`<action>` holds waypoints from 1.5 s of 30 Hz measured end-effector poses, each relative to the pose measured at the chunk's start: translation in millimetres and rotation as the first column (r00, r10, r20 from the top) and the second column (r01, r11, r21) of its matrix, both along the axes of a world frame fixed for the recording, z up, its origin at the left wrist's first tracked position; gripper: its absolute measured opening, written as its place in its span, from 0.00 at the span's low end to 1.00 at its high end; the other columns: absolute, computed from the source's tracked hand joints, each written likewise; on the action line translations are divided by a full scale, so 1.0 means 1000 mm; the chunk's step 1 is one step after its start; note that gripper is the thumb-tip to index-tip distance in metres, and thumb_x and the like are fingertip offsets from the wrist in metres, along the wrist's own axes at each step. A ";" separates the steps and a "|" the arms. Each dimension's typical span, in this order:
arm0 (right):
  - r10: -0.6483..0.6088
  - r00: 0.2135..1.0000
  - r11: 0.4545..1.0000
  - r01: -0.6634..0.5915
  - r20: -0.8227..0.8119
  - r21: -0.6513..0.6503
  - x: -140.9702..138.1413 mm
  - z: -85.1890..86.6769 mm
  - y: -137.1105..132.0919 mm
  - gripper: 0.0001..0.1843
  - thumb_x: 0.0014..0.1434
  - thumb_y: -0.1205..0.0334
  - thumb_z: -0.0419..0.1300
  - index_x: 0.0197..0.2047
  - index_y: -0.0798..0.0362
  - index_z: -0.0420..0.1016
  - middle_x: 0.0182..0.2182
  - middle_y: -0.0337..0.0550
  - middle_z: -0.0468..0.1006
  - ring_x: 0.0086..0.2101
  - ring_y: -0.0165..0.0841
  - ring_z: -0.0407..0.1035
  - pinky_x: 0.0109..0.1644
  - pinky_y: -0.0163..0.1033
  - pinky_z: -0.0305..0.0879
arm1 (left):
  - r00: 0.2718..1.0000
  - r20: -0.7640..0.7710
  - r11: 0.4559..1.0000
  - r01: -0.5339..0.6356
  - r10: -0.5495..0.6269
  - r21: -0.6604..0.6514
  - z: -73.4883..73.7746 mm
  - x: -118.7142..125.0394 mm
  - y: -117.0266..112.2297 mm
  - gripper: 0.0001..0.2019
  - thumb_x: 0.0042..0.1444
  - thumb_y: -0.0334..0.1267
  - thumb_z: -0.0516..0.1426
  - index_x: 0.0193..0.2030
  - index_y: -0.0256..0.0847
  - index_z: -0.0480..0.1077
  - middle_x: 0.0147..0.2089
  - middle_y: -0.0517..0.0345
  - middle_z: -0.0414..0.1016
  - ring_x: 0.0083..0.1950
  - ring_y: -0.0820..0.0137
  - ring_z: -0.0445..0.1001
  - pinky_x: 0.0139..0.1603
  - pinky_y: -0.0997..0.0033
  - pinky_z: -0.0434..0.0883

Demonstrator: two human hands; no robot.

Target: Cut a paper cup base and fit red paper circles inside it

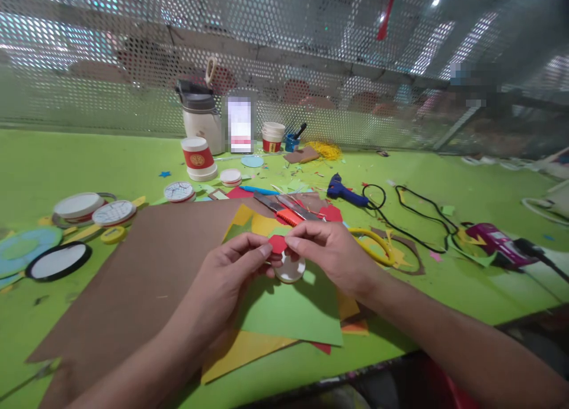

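A small red paper piece (278, 244) with angled edges is pinched between both my hands. My left hand (235, 264) grips its left edge between thumb and finger. At the right edge, the thumb and fingertips of my right hand (331, 252) are closed on it. Just below, a round white disc (291, 269) shows partly behind my fingers; whether I touch it, I cannot tell. Under my hands lies a green paper sheet (293, 314) over yellow paper (244, 350) and brown card (164, 255). An orange-handled utility knife (288, 214) rests just beyond my hands.
A blue glue gun (344, 191) with a black cord lies at right, near a purple power strip (502, 243) and a yellow ring (377, 252). Cups, including a red-and-white one (198, 160), stand at the back. Round lids (114, 212) lie at left. A perforated screen (284, 53) rises behind.
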State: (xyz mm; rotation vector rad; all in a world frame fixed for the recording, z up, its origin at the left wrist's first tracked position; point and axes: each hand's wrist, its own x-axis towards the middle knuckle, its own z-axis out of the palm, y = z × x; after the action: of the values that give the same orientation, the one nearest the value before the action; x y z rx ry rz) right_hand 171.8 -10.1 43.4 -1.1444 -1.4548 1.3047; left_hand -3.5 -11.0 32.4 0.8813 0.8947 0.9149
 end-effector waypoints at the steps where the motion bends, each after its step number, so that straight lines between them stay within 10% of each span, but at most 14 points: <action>1: -0.002 1.000 1.000 0.002 -0.002 0.001 -0.001 0.001 0.000 0.07 0.58 0.63 0.60 0.31 0.56 0.76 0.26 0.36 0.74 0.27 0.26 0.66 0.33 0.33 0.64 | 1.000 0.017 1.000 -0.001 0.001 -0.010 0.001 0.001 -0.001 0.04 0.53 0.37 0.63 0.33 0.39 0.76 0.32 0.60 0.76 0.32 0.75 0.70 0.35 0.78 0.68; 45: -0.005 0.991 0.998 -0.003 -0.137 -0.062 -0.002 -0.003 -0.002 0.05 0.54 0.61 0.65 0.33 0.54 0.78 0.29 0.38 0.80 0.30 0.29 0.73 0.38 0.37 0.70 | 0.996 0.045 0.996 -0.070 0.072 -0.048 0.005 0.006 -0.002 0.06 0.51 0.36 0.65 0.35 0.37 0.78 0.32 0.56 0.79 0.32 0.74 0.72 0.36 0.78 0.70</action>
State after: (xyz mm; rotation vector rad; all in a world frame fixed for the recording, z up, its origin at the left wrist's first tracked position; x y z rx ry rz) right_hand 170.1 -12.5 40.5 -1.0727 -1.3214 1.4080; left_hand 2.2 -13.2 37.3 0.7896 0.9077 0.9690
